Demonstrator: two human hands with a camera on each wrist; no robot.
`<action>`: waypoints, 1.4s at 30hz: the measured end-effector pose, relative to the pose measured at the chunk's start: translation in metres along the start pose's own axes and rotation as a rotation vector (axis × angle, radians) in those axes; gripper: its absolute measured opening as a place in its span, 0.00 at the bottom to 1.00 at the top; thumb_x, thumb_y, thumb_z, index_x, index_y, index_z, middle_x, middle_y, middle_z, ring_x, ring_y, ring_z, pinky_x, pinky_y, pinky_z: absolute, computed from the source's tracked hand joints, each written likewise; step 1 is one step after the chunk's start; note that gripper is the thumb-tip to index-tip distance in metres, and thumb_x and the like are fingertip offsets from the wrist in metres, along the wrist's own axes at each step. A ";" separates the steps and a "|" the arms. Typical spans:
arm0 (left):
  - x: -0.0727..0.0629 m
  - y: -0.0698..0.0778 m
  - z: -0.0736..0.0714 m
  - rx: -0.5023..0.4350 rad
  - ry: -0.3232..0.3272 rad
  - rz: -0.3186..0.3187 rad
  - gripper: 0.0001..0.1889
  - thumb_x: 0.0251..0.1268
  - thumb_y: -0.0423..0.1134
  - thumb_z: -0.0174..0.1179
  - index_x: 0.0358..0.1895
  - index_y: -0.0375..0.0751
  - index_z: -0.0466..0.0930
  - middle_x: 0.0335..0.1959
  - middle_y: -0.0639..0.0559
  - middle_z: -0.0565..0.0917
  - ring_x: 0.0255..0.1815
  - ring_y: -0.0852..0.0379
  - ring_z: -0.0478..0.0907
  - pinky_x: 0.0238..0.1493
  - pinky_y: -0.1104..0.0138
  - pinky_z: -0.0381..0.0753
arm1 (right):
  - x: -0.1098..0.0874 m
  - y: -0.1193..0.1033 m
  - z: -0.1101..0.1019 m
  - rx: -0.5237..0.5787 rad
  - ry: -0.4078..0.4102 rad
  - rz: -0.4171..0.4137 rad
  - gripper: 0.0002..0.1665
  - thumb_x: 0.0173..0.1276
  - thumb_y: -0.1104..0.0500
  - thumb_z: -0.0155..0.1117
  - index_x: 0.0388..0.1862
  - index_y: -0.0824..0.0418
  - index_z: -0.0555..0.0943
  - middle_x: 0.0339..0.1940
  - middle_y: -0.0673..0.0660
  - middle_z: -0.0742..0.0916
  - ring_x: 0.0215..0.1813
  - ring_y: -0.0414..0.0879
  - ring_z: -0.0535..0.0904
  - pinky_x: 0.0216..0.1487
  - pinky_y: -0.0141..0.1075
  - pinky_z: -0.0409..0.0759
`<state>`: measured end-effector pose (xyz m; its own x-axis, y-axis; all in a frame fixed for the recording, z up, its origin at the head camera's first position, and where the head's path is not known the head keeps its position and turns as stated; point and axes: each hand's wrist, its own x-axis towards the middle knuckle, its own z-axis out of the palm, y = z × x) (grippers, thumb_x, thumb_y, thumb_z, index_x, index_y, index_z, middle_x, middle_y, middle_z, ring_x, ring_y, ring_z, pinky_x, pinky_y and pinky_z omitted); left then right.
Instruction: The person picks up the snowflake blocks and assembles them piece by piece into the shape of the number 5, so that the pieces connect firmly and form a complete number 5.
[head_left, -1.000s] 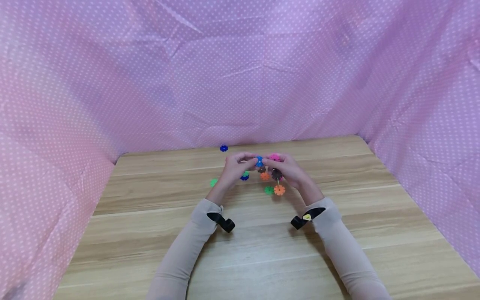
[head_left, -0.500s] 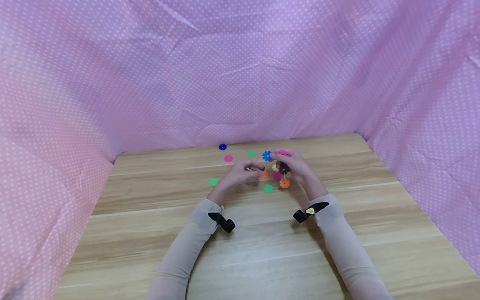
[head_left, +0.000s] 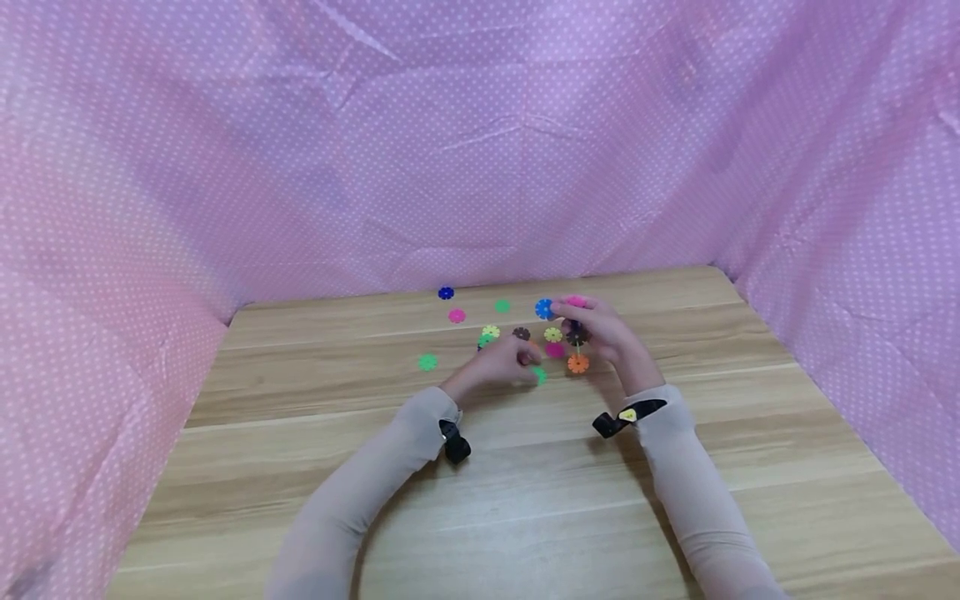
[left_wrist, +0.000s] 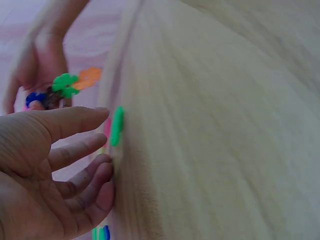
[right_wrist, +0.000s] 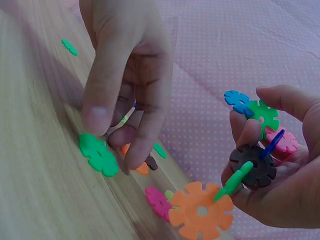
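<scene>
My right hand holds a chain of interlocking plastic flower discs above the table. In the right wrist view the chain runs from a light blue disc through green, pink, dark blue and dark brown ones to an orange disc. My left hand reaches low over the table, thumb and fingers apart. Just by its fingertips lies a loose green flower disc; the left wrist view shows a gap between that green disc and the fingers.
More loose discs lie on the wooden table: dark blue, pink, green, yellow, brown and magenta. A pink dotted cloth hangs round the table's back and sides.
My left hand has let go of the light blue disc and moved down toward me, to the loose green disc. The right hand has shifted a little right with the chain.
</scene>
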<state>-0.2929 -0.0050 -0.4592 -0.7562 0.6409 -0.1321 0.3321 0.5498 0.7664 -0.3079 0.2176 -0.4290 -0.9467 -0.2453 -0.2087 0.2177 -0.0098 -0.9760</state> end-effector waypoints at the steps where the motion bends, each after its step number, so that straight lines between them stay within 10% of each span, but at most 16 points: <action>1: 0.002 0.000 0.001 0.030 0.004 0.006 0.15 0.59 0.35 0.72 0.50 0.40 0.87 0.40 0.51 0.83 0.38 0.60 0.73 0.41 0.71 0.76 | 0.000 0.000 0.000 0.003 -0.001 0.001 0.04 0.76 0.57 0.64 0.44 0.50 0.85 0.35 0.43 0.89 0.31 0.37 0.77 0.35 0.28 0.74; 9: 0.006 0.001 0.005 0.116 0.035 -0.026 0.11 0.54 0.35 0.76 0.39 0.43 0.86 0.35 0.53 0.82 0.36 0.60 0.74 0.37 0.71 0.76 | 0.002 0.001 0.001 0.017 -0.013 -0.002 0.07 0.76 0.58 0.63 0.40 0.49 0.87 0.33 0.43 0.89 0.29 0.36 0.77 0.33 0.27 0.74; 26: -0.011 -0.017 -0.009 -0.098 0.053 -0.056 0.12 0.64 0.32 0.69 0.50 0.42 0.86 0.44 0.49 0.86 0.44 0.56 0.82 0.44 0.66 0.85 | 0.002 0.001 0.003 -0.025 -0.038 0.011 0.04 0.75 0.55 0.64 0.42 0.47 0.86 0.33 0.44 0.89 0.32 0.38 0.78 0.36 0.28 0.77; 37: -0.013 -0.019 -0.027 -0.459 0.395 -0.103 0.12 0.63 0.33 0.70 0.49 0.38 0.86 0.45 0.44 0.89 0.44 0.56 0.85 0.52 0.62 0.86 | 0.002 0.001 0.009 -0.048 -0.044 0.013 0.04 0.75 0.55 0.65 0.43 0.49 0.86 0.31 0.44 0.88 0.30 0.38 0.79 0.32 0.28 0.75; 42: -0.014 -0.016 -0.031 -0.536 0.446 -0.101 0.11 0.63 0.34 0.70 0.47 0.38 0.87 0.43 0.43 0.90 0.42 0.56 0.88 0.56 0.56 0.86 | 0.001 0.004 0.013 -0.046 -0.054 0.014 0.04 0.75 0.56 0.64 0.42 0.50 0.86 0.30 0.45 0.88 0.29 0.39 0.79 0.31 0.28 0.75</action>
<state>-0.3054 -0.0399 -0.4503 -0.9658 0.2566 -0.0362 0.0115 0.1820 0.9832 -0.3047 0.2043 -0.4319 -0.9292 -0.2969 -0.2202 0.2187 0.0386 -0.9750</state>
